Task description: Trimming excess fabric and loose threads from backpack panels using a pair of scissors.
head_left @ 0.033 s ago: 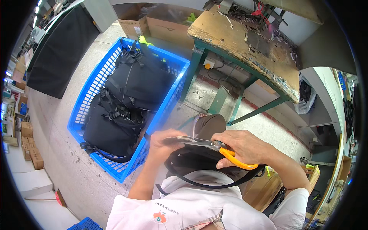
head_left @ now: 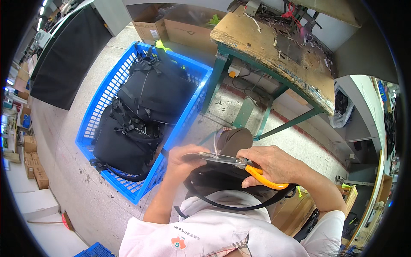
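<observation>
Above my lap, my right hand (head_left: 270, 165) is closed around orange-handled pliers (head_left: 267, 179), whose metal head points left. My left hand (head_left: 185, 159) pinches a thin, flat, greyish piece (head_left: 214, 157) that reaches to the metal head. What this piece is, and whether the jaws grip it, cannot be made out. A thin whitish strip (head_left: 215, 143) rises just behind it. Under both hands lies a black fabric item with a curved black strap (head_left: 222, 208) on my lap, partly hidden by my arms.
A blue plastic basket (head_left: 87, 124) holding black backpacks (head_left: 158, 92) stands on the floor to my left. A worn wooden table (head_left: 261, 40) with green legs is ahead on the right. Cardboard boxes (head_left: 190, 28) stand at the back, and another box (head_left: 293, 212) sits beside me at right.
</observation>
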Tool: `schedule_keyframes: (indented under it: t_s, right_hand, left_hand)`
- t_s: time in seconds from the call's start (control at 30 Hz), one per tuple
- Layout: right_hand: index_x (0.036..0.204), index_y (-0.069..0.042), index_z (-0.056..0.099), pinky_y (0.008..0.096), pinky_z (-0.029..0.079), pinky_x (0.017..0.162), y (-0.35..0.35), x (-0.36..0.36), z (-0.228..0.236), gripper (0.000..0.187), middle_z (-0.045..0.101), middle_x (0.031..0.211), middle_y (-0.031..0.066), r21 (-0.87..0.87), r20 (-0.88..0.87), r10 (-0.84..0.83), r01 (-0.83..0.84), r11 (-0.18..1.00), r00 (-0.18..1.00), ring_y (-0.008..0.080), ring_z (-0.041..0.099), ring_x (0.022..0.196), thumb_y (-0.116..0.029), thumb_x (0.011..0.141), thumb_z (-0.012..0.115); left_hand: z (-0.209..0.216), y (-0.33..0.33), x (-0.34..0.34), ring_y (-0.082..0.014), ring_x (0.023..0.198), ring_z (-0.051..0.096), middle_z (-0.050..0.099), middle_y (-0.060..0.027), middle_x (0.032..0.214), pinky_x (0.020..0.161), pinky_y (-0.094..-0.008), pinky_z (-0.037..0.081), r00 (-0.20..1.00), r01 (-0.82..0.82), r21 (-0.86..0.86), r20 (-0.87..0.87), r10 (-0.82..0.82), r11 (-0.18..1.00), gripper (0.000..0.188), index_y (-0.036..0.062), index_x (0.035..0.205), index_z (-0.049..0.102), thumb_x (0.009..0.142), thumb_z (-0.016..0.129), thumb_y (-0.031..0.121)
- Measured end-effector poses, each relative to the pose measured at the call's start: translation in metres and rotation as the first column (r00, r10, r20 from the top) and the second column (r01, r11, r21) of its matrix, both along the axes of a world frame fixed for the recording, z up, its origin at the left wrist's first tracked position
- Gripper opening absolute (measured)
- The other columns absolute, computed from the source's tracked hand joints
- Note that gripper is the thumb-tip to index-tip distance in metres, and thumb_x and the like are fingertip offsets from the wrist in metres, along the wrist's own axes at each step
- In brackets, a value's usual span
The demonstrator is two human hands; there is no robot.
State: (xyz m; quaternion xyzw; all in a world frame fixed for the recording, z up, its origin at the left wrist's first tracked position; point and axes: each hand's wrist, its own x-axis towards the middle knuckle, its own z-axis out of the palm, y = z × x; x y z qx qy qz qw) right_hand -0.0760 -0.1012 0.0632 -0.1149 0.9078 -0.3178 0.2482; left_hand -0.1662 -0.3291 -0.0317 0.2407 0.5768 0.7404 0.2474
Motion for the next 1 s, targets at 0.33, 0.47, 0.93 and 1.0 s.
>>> schedule_keyframes:
  t_s: [0.33,0.47,0.93,1.0]
  right_hand:
    - [0.097,-0.004,0.051,0.0354,0.046,0.055,0.001,-0.001,-0.002,0.055,0.058,0.068,0.0132,0.034,-0.041,0.002,0.0,0.999,0.999,0.0301,0.058,0.063,-0.054,0.074,0.059]
    - [0.104,-0.003,0.049,0.0372,0.046,0.062,0.006,-0.01,0.005,0.067,0.059,0.079,0.0158,-0.075,-0.137,-0.079,0.069,0.995,0.987,0.0316,0.058,0.074,-0.06,0.069,0.058]
    - [0.093,-0.006,0.051,0.0408,0.044,0.059,0.005,-0.024,0.009,0.054,0.056,0.07,0.0162,-0.011,-0.076,0.102,-0.103,0.995,0.992,0.0344,0.056,0.069,-0.056,0.074,0.057]
    - [0.091,-0.006,0.051,0.039,0.043,0.056,0.005,-0.022,0.007,0.048,0.054,0.068,0.0138,-0.021,-0.106,0.086,-0.088,0.996,0.991,0.0328,0.055,0.066,-0.05,0.074,0.061]
  left_hand:
    - [0.002,0.004,0.0,-0.0154,0.077,0.06,0.065,-0.0103,0.083,0.071,-0.0246,0.047,0.997,0.019,0.008,0.074,-0.02,1.0,0.024,-0.0022,0.087,0.065,0.064,0.069,-0.006]
    - [0.001,0.004,-0.003,-0.0144,0.079,0.06,0.065,-0.0095,0.088,0.071,-0.0239,0.046,0.994,0.11,-0.051,-0.017,-0.111,0.993,0.024,-0.0004,0.09,0.065,0.067,0.068,-0.004]
    - [0.005,0.008,-0.004,-0.0096,0.071,0.057,0.064,-0.0046,0.081,0.063,-0.0226,0.045,0.988,0.153,-0.045,0.017,-0.153,0.987,0.025,-0.0006,0.09,0.065,0.066,0.069,-0.004]
    - [0.004,0.011,-0.005,-0.0096,0.07,0.057,0.064,-0.0046,0.081,0.062,-0.0227,0.045,0.986,0.168,-0.032,0.015,-0.167,0.985,0.026,-0.0008,0.09,0.065,0.065,0.068,-0.005]
